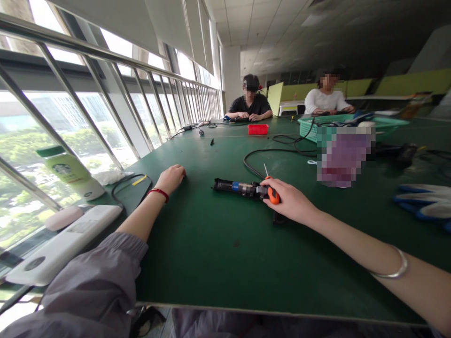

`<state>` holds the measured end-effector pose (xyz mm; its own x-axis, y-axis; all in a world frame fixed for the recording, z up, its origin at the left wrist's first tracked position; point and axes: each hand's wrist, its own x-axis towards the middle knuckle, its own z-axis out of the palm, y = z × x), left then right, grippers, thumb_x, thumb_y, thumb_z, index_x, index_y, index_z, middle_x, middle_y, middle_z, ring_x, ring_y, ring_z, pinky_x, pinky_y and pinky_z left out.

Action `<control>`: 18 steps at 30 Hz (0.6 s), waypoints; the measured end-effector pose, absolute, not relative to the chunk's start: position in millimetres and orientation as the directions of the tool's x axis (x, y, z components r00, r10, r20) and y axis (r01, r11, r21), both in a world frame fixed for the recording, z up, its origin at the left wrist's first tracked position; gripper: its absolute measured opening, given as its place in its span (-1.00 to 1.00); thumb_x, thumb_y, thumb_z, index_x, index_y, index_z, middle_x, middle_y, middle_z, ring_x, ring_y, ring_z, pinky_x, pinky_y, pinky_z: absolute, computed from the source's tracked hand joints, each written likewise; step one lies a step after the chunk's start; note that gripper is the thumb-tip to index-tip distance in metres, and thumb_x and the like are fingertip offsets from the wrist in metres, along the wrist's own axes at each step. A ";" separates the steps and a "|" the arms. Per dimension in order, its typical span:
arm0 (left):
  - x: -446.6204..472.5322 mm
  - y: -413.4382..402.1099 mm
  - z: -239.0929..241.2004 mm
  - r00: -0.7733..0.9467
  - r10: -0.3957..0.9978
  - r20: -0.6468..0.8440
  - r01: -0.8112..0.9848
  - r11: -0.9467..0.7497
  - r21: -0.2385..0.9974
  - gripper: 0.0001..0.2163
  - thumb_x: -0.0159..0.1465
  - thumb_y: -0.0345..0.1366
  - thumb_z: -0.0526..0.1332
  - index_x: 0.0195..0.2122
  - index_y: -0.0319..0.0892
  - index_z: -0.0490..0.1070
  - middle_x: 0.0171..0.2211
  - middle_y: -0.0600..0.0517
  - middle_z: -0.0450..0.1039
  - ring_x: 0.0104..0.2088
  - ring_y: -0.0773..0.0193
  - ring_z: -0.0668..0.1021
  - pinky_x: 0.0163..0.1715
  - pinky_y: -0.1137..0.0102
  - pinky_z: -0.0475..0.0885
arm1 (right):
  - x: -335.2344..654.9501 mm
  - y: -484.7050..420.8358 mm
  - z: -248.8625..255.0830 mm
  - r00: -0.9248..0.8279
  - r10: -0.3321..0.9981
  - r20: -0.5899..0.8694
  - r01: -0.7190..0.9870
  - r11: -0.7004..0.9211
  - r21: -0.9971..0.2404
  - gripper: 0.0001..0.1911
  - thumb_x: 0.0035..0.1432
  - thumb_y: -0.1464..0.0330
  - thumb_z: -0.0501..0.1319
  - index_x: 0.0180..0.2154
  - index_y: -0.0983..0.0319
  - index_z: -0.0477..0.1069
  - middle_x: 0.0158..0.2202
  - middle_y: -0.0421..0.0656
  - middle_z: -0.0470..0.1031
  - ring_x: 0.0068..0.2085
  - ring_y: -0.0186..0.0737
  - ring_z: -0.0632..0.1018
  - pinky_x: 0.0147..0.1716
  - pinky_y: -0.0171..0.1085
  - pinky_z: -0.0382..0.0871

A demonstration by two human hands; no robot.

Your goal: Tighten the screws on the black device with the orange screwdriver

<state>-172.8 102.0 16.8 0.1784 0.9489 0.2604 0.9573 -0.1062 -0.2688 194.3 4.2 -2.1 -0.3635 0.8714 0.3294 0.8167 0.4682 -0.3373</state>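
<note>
My right hand (291, 202) is closed around the orange-and-black handle of a screwdriver (273, 195), whose thin metal shaft points up and away. Under and beside these fingers lies a black tool body (229, 186) with a blue band, its long end toward the left and a short dark part showing below my hand. Whether my fingers also grip that body I cannot tell. My left hand (171, 179) rests on the green table (211, 263) to the left, apart from the tool. Its fingers are curled in, and a small red spot shows at the tips; what they hold, if anything, is hidden.
A green basket (308, 129) with cables stands at the right, behind a blurred-out purple item (343, 159). Gloves (424, 202) lie far right. A red tray (258, 129) is farther back. At left are a bottle (68, 171) and white power bank (66, 244). Two people sit opposite.
</note>
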 end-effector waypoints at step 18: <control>-132.1 84.3 21.8 0.210 0.850 0.483 0.977 -0.165 -0.135 -0.76 0.32 -0.34 -0.06 -0.14 -0.18 0.36 -0.14 -0.06 0.45 -0.17 0.16 0.52 -0.34 0.40 0.39 | 183.8 7.1 -8.1 -0.168 0.893 0.418 0.813 0.365 -0.454 -0.64 -0.06 0.34 0.28 -0.15 0.13 0.34 -0.18 -0.15 0.45 -0.22 -0.12 0.49 -0.33 -0.23 0.35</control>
